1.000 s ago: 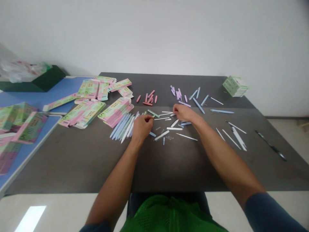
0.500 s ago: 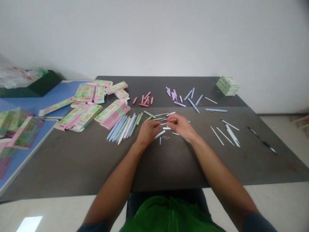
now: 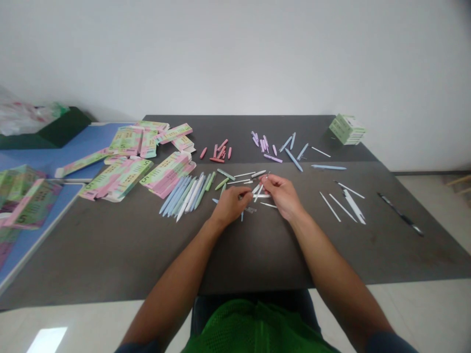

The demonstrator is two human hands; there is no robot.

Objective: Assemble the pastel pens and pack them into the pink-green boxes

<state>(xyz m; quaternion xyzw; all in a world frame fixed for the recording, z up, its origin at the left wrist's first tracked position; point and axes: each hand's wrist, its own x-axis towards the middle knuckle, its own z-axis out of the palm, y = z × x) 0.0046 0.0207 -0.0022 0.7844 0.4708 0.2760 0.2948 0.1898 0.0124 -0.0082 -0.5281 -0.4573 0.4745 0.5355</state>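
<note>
My left hand is closed, thumb and fingertips pinched at the near end of a slim white pen barrel. My right hand is closed too, its fingertips pinched together just above and right of that barrel; what they hold is too small to make out. Around the fingers lie loose white and silver pen parts and refills. A thin white piece rests beneath my right hand. Small clear parts and a short blue piece lie by my left hand.
Left of my hands is a row of blue, white and green pens, with pink-green cartons beyond. Red, purple and blue pen parts lie farther back. White parts, a black pen and a box stack are right.
My hands have moved slightly apart; the right fingertips have shifted up and right, away from the left ones. The white barrel now shows between them.
</note>
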